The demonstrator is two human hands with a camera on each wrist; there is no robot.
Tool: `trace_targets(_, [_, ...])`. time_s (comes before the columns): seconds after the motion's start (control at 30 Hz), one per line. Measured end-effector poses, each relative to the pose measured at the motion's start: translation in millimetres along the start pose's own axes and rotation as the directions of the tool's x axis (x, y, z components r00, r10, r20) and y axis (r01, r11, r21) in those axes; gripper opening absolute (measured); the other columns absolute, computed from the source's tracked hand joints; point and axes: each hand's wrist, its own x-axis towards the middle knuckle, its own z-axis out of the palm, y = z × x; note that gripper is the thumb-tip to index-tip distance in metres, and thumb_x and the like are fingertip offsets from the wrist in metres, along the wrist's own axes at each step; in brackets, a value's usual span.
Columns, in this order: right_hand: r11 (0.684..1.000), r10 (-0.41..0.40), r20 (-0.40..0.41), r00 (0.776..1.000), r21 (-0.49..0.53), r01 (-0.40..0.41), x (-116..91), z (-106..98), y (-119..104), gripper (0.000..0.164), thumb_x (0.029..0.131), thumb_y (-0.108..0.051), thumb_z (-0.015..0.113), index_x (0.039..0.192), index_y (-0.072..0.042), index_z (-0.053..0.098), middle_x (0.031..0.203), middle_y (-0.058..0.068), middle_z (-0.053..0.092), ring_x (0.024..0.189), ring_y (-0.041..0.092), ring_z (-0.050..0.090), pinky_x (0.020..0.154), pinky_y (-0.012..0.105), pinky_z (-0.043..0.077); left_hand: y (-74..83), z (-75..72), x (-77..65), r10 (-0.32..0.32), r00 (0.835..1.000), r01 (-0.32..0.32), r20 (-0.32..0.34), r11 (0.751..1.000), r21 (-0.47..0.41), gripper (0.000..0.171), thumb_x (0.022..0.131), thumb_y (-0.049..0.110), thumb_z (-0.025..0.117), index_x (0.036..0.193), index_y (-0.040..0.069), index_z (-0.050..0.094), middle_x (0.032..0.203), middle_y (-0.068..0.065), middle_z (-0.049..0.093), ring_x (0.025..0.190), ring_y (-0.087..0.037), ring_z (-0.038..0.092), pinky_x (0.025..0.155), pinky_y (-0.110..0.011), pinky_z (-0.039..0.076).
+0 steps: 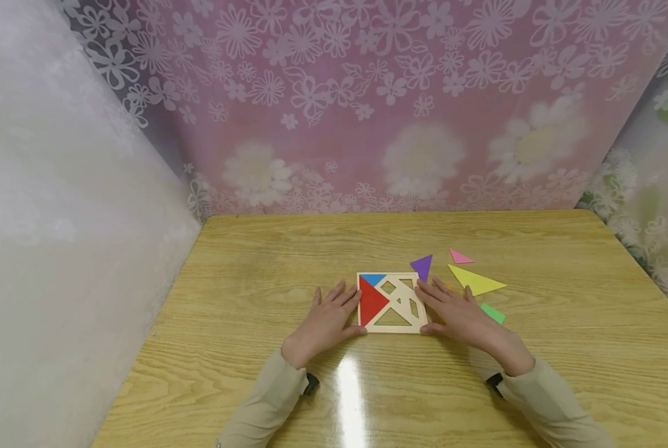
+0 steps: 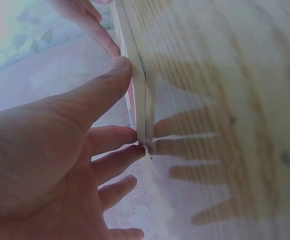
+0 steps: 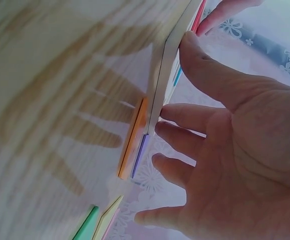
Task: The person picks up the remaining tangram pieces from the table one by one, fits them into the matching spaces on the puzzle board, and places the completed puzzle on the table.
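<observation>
A wooden tangram board (image 1: pixel 392 330) lies flat on the table between the two hands. A large red triangle (image 1: pixel 371 302) and a small blue triangle (image 1: pixel 373 279) sit in its left part; the other cut-outs show bare wood. My left hand (image 1: pixel 325 320) touches the board's left side with straight fingers spread, its thumb at the near left corner. On the opposite side, my right hand (image 1: pixel 459 316) has its thumb and fingertips against the right edge. Beside those right fingers lies an orange piece (image 3: pixel 133 140), mostly hidden under the hand in the head view.
Loose pieces lie to the right of the board: a purple triangle (image 1: pixel 422 266) at its far corner, a pink triangle (image 1: pixel 461 256), a yellow triangle (image 1: pixel 475 280) and a green piece (image 1: pixel 493 313). Flowered cloth (image 1: pixel 334 137) hangs behind the wooden table (image 1: pixel 244 261).
</observation>
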Motion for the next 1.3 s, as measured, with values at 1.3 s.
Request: trace_targets(1.3, [0.925, 0.219, -0.107, 0.97, -0.293, -0.241, 19, -35, 49, 0.052, 0.093, -0.025, 0.074, 0.133, 0.007, 0.061, 0.126, 0.03, 0.061, 0.108, 0.049, 0.062, 0.084, 0.066, 0.049, 21.8, 4.2, 5.6, 0.025, 0.998, -0.034, 0.06, 0.987, 0.154, 0.068, 0.103, 0.047, 0.052, 0.159, 0.012, 0.035, 0.167, -0.003, 0.026, 0.154, -0.019, 0.022, 0.117, -0.067, 0.022])
